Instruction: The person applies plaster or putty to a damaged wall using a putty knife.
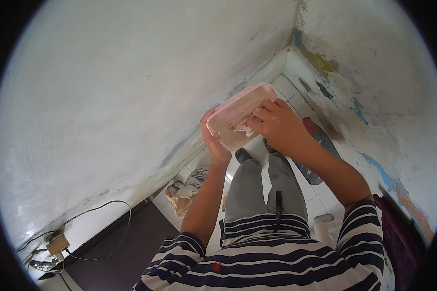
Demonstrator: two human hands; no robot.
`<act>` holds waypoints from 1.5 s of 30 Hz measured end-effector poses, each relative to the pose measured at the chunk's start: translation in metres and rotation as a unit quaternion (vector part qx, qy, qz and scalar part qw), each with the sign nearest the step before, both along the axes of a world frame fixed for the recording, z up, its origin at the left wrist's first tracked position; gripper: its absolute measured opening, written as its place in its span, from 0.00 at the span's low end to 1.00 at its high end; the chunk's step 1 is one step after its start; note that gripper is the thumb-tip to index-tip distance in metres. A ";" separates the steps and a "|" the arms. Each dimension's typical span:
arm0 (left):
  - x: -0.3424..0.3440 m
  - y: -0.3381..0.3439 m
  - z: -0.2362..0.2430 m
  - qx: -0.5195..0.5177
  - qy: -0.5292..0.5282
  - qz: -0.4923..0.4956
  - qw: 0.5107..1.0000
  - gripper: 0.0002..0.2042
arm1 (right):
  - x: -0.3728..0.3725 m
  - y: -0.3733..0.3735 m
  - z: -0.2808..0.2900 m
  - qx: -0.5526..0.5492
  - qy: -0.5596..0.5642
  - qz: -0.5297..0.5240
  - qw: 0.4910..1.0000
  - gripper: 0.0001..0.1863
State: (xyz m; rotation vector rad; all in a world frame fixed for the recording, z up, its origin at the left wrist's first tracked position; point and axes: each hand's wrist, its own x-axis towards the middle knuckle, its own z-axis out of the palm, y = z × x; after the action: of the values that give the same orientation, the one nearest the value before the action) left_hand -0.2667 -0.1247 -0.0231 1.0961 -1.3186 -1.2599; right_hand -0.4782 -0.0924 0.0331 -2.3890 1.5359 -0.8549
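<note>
A shallow rectangular tray (224, 107), pinkish white and smeared inside, is held up in front of me, tilted, near the corner of the walls. My left hand (214, 144) grips its left end, with the thumb and palm along the outer edge. Inside the tray, the bent fingers of my right hand (281, 127) press down at a lump of white paste (246, 129). Those fingers are closed together; whether they pinch something small or only the paste, I cannot make out.
Patchy white walls (111, 106) meet ahead, the right one peeling. On the tiled floor lie an open printed sack (184, 191) at left and a grey-and-red item (320, 150) at right. A socket box (58, 244) with cables sits beside a dark flat surface (131, 247).
</note>
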 end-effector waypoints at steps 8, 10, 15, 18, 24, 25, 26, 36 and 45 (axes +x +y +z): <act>0.002 -0.004 -0.021 0.080 0.017 -0.005 0.997 0.34 | -0.009 -0.011 -0.003 0.164 0.079 0.088 0.979 0.07; 0.003 -0.008 -0.025 0.098 0.022 -0.020 0.995 0.34 | -0.016 -0.019 -0.004 0.192 0.022 0.094 0.977 0.07; 0.002 -0.012 -0.024 0.196 0.076 -0.025 0.977 0.27 | -0.023 -0.032 -0.009 0.275 -0.092 0.055 0.955 0.10; 0.003 -0.015 -0.022 0.218 0.092 -0.055 0.970 0.25 | -0.017 -0.035 -0.009 0.326 -0.070 0.071 0.940 0.12; 0.011 -0.020 -0.032 0.229 0.083 -0.046 0.969 0.25 | -0.029 -0.037 0.005 0.316 -0.123 0.074 0.938 0.12; 0.014 -0.019 -0.035 0.226 0.082 -0.045 0.970 0.25 | -0.034 -0.036 0.006 0.329 -0.197 0.035 0.923 0.11; 0.017 -0.016 -0.037 0.240 0.108 -0.023 0.965 0.25 | -0.039 -0.034 0.006 0.323 -0.283 -0.001 0.903 0.09; 0.070 0.028 -0.086 0.293 0.149 0.069 0.942 0.27 | 0.004 0.025 -0.093 0.223 -0.898 -0.109 0.363 0.14; 0.194 0.099 -0.059 0.293 0.105 0.196 0.930 0.28 | 0.063 -0.005 -0.243 0.232 -0.851 -0.327 0.338 0.15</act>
State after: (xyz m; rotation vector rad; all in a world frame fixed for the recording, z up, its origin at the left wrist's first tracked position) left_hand -0.0728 -0.0252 -0.0819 1.4969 -0.5213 -1.4455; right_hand -0.4148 -0.0974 -0.2101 0.3829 1.0102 -1.6243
